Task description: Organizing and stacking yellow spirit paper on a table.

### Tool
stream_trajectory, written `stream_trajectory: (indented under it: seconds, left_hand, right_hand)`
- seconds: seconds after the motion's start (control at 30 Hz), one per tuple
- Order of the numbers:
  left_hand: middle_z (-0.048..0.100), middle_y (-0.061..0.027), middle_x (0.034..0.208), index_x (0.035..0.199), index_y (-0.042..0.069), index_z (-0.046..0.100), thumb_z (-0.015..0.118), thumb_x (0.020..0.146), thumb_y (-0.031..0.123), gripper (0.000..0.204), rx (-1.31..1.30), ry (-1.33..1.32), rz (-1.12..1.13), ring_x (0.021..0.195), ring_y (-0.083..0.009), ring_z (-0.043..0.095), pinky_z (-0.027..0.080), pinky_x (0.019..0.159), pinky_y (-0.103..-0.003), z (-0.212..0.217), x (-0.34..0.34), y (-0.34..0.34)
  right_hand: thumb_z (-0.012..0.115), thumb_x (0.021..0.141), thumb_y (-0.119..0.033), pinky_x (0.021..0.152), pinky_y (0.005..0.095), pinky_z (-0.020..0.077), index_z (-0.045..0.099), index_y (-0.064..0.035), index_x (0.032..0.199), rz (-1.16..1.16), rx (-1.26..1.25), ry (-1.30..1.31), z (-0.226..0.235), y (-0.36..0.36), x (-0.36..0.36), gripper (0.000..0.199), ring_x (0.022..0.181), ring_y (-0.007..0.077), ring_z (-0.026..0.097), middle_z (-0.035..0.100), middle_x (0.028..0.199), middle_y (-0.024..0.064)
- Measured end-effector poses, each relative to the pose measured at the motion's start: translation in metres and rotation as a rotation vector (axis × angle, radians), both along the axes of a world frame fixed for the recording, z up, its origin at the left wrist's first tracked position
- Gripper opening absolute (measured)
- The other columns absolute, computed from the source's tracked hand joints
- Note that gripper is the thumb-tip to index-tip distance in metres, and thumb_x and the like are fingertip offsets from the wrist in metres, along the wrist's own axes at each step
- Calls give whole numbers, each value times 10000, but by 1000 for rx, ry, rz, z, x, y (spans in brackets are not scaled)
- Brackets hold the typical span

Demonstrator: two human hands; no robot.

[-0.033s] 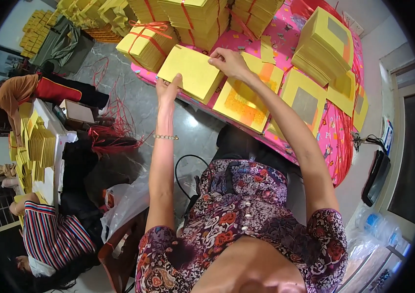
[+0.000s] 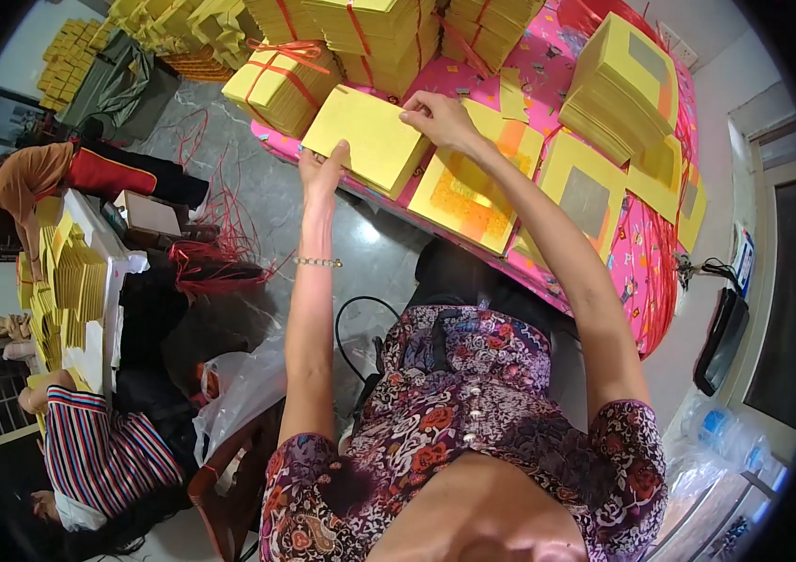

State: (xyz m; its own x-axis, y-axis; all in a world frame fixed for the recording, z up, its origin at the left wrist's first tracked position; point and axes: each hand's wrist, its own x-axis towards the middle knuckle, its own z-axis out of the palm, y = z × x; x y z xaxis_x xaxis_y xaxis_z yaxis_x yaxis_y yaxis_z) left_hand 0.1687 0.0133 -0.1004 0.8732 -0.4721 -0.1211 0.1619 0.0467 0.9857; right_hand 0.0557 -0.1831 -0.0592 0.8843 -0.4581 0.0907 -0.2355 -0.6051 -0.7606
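Observation:
A squared stack of yellow paper sheets [image 2: 361, 136] lies at the near left edge of the table. My left hand [image 2: 323, 173] grips its near left corner, thumb on top and fingers down the side. At the stack's far right edge, my right hand [image 2: 440, 120] has thumb and fingertips pinched together; the lower fingers are partly hidden. Under my right forearm is a yellow stack with an orange and gold printed top [image 2: 464, 197]. Farther right sits a yellow stack with a grey square [image 2: 581, 201].
Yellow bundles tied with red string [image 2: 281, 84] stand behind on the pink patterned tablecloth [image 2: 637, 248]. A tall yellow stack [image 2: 609, 94] rises at the right. Red strings [image 2: 670, 290] hang over the right edge. Co-workers handle yellow paper at a white table [image 2: 108, 309] on the left.

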Motion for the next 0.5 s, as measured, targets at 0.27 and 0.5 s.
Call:
stream_trajectory:
  seconds: [0.27,0.5]
  left_hand:
    - [660,-82,927,1126,4,517,673,824,115,358,57,-107,66,691,-128,640,474,501,-226,-9,2,-5]
    - [638,-137,959,1119,-58,435,700,771,64,454,38,-113,86,753,-147,630,486,548,-250,-17,4,-9]
  right_hand:
    - [630,816,-325,636,333,448,626,-64,916,-27,-31,8,-7,1,2,279,687,180,589,610,714,54]
    - [653,795,-320,695,423,490,623,-62,915,-126,-288,-12,-9,15,1,285,800,300,625,634,809,112]
